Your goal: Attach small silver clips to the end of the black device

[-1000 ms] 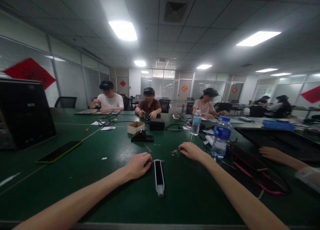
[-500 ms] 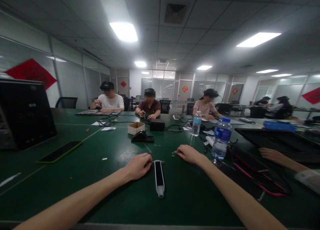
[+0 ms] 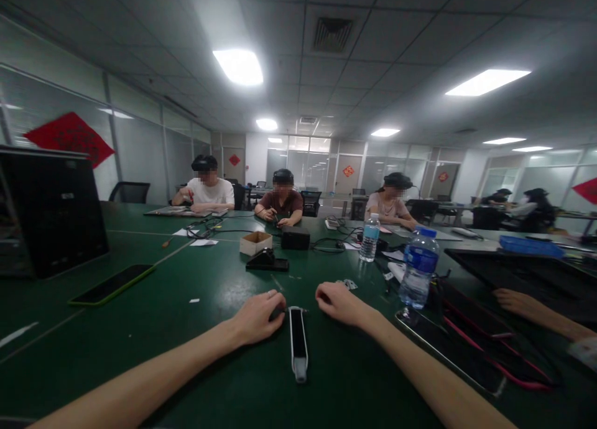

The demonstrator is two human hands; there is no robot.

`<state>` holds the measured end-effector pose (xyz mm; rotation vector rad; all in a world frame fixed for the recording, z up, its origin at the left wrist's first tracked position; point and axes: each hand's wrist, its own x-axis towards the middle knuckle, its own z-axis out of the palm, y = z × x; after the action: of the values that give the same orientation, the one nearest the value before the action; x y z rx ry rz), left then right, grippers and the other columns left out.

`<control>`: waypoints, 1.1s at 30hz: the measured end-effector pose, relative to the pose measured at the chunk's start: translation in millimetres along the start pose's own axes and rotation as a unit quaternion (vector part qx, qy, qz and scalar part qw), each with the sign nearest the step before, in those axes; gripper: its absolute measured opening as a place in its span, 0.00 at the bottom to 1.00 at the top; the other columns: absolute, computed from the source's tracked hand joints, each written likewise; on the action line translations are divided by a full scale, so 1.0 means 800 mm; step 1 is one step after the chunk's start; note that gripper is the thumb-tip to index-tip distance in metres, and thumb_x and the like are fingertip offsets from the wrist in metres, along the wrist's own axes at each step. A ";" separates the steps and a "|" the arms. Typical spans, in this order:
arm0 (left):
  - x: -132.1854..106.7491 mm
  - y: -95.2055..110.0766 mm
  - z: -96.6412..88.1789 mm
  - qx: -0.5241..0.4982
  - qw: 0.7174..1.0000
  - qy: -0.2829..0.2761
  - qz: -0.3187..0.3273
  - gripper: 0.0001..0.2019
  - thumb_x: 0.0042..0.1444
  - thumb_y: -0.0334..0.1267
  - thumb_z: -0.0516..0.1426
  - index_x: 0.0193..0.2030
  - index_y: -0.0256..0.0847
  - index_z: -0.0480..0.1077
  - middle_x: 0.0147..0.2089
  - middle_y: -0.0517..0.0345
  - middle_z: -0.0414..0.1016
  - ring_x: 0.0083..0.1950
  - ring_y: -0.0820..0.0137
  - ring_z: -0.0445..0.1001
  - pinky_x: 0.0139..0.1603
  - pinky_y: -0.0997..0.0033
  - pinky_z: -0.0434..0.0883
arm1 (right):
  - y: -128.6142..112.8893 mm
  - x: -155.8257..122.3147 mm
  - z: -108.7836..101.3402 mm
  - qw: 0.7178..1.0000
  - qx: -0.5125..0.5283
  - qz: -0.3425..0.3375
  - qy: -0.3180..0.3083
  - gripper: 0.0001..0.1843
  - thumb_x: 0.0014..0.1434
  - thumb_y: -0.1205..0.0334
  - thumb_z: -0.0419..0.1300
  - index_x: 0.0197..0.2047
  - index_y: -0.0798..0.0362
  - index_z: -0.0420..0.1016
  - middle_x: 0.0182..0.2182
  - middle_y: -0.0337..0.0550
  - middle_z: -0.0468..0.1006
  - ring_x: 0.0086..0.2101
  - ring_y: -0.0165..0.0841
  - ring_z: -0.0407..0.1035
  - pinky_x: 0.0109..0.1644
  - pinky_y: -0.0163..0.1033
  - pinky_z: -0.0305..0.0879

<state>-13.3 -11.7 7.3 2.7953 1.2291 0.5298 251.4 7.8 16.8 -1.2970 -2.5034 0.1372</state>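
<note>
A slim pen-shaped device point(image 3: 298, 342) with a dark screen, white rim and grey tip lies on the green table, its tip pointing toward me. Close to its left side, my left hand point(image 3: 262, 316) rests with curled fingers near the far end. A tiny thin piece shows at that end, too small to name. To the right of the device, apart from it, my right hand point(image 3: 339, 301) has its fingers closed; anything inside them is hidden. Several small shiny pieces point(image 3: 349, 284) lie just behind the right hand.
Beyond my hands are a black stand point(image 3: 268, 261), an open box point(image 3: 255, 244) and a black box point(image 3: 295, 237). Water bottles point(image 3: 418, 270) and phones point(image 3: 450, 351) stand or lie at right. A co-worker's hand point(image 3: 517, 301) is at far right; people sit opposite.
My right hand has moved left and nearer, from the small shiny pieces toward the device. My left hand stays beside the device. The view has shifted slightly.
</note>
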 end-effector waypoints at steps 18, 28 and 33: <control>0.004 0.005 0.001 -0.013 1.000 -0.013 -0.013 0.07 0.62 0.36 0.52 0.46 0.43 0.68 0.45 0.57 0.72 0.43 0.67 0.73 0.41 0.70 0.67 | -0.026 -0.002 -0.001 0.997 0.047 -0.055 -0.033 0.12 0.59 0.64 0.56 0.42 0.55 0.80 0.36 0.44 0.78 0.34 0.32 0.71 0.40 0.35 0.67; 0.005 -0.002 0.008 -0.022 1.000 -0.014 -0.014 0.08 0.62 0.36 0.52 0.46 0.43 0.68 0.44 0.57 0.72 0.42 0.67 0.72 0.43 0.70 0.68 | -0.024 -0.002 0.002 0.993 0.104 -0.043 -0.041 0.12 0.59 0.60 0.59 0.43 0.54 0.80 0.36 0.42 0.80 0.34 0.32 0.73 0.40 0.34 0.69; 0.004 -0.003 0.007 -0.029 1.000 -0.008 -0.005 0.07 0.63 0.35 0.52 0.45 0.43 0.69 0.44 0.58 0.72 0.42 0.68 0.72 0.41 0.70 0.68 | -0.022 -0.002 0.008 0.991 0.126 -0.039 -0.028 0.12 0.61 0.58 0.59 0.43 0.53 0.79 0.37 0.41 0.80 0.35 0.31 0.74 0.41 0.33 0.69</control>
<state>-10.9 -7.0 2.7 2.7390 1.2036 0.5320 236.6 -3.2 14.1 -1.1061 -2.4822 0.4618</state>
